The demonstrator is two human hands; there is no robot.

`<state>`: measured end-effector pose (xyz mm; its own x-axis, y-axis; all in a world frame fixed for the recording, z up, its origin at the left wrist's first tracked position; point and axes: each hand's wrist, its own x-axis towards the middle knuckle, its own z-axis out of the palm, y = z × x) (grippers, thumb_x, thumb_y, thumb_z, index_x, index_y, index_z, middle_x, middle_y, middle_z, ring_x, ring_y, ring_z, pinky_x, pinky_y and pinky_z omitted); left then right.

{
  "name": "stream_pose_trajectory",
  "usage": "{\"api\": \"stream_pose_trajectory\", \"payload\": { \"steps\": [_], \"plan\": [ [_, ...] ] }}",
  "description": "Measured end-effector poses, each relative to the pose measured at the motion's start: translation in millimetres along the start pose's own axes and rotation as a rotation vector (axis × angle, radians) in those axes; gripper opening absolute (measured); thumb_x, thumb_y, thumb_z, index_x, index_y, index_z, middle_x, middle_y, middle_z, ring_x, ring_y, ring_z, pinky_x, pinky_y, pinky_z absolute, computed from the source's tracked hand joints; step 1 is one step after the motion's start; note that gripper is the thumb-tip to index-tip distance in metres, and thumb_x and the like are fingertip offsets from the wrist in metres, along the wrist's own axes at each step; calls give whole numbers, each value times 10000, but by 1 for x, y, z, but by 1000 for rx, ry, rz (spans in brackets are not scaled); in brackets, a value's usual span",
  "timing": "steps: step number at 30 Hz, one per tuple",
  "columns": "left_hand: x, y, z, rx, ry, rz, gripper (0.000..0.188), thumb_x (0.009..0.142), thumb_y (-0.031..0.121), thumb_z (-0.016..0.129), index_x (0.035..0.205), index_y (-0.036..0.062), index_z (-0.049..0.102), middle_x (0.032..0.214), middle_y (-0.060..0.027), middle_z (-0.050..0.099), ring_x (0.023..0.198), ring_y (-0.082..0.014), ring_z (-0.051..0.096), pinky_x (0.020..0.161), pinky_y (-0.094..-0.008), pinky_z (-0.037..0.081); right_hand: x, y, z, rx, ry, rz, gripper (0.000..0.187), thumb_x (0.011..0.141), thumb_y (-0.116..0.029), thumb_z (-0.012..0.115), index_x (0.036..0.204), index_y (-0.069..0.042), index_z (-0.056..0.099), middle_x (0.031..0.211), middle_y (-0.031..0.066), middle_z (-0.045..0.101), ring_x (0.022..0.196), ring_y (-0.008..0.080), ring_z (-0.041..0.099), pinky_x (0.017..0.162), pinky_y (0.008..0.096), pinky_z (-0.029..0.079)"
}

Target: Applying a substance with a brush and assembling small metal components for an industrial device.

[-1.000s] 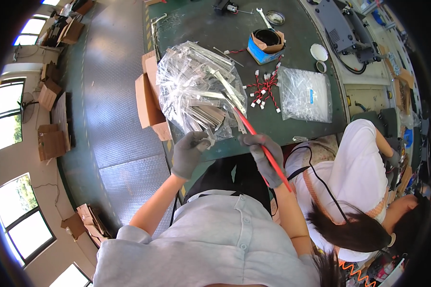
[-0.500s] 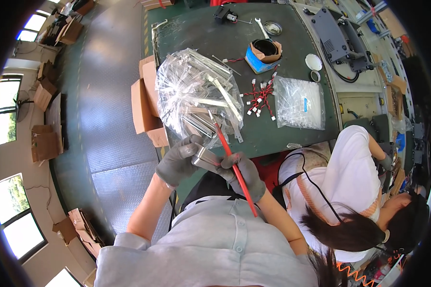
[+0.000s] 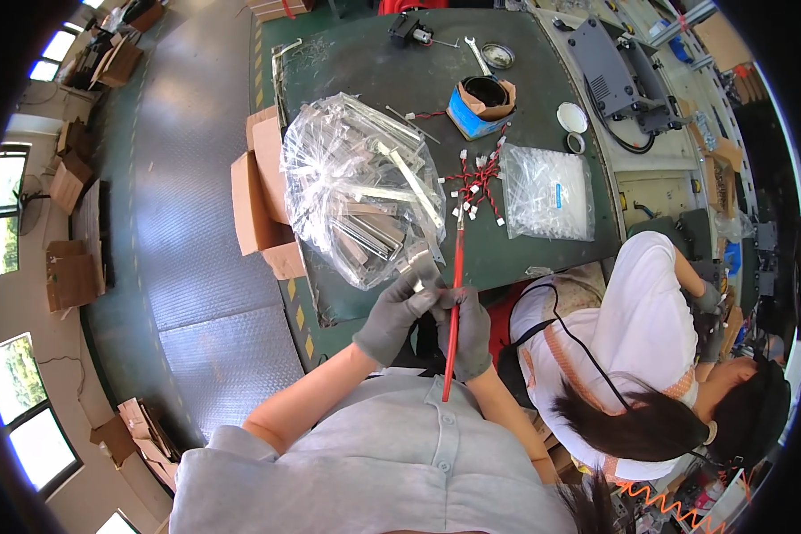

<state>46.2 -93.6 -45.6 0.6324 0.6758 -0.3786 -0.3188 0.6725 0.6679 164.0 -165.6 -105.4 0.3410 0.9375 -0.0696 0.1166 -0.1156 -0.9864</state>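
Observation:
Both my hands wear grey gloves and meet in front of my shirt at the table's near edge. My left hand (image 3: 393,319) is closed on a small shiny metal bracket (image 3: 425,270), held upright, its lower part hidden by fingers. Against it, my right hand (image 3: 468,334) grips a slim brush (image 3: 457,267) with a long red handle and a silvery collar; its tip points away from me. Just beyond my hands lies a clear plastic bag (image 3: 329,169) full of metal strips and brackets.
On the green table (image 3: 365,67) are red-and-black wires (image 3: 479,182) with white connectors, a bag of white parts (image 3: 547,196), a blue box (image 3: 472,120) holding a dark pot, a wrench (image 3: 477,55) and a small motor (image 3: 411,32). A co-worker (image 3: 610,338) sits close at right. Cardboard boxes (image 3: 251,209) stand left.
The bracket has turned from lying slantwise to upright and moved right with my left hand. The brush has swung from leaning left to nearly straight ahead. My hands are closer together.

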Motion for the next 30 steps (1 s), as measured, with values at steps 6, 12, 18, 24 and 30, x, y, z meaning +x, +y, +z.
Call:
{"api": "stream_pose_trajectory", "payload": {
  "steps": [6,12,18,24,30],
  "plan": [
    [5,6,17,97,31,167,225,879,204,558,1012,25,586,828,13,574,717,-72,521,674,-235,439,7,-41,-6,-386,145,-210,244,730,22,628,841,-56,426,700,82,542,598,203,566,523,292,440],
    [14,8,14,269,17,362,277,905,268,516,1000,12,564,828,0,552,669,-76,496,649,-226,431,20,-90,-34,-254,299,-342,212,808,-102,626,889,-23,447,913,130,579,767,182,568,676,277,459],
    [17,25,15,327,74,155,252,914,261,492,998,33,559,812,10,541,714,-73,486,672,-235,422,64,-129,-29,16,174,-138,205,863,-194,566,917,-41,442,996,110,600,868,132,541,769,260,431],
    [31,46,5,410,-53,345,205,902,192,498,995,24,569,790,-18,593,720,-115,557,680,-275,445,76,-131,-26,-62,221,-193,190,857,-171,571,904,-48,433,979,94,614,824,121,540,765,254,437],
    [8,76,16,960,-201,520,198,838,204,580,994,82,585,813,-161,587,747,-337,560,643,-353,454,78,-163,-20,208,16,-46,195,793,-96,604,871,-64,428,818,39,566,713,64,486,662,207,413]
  ]
}}
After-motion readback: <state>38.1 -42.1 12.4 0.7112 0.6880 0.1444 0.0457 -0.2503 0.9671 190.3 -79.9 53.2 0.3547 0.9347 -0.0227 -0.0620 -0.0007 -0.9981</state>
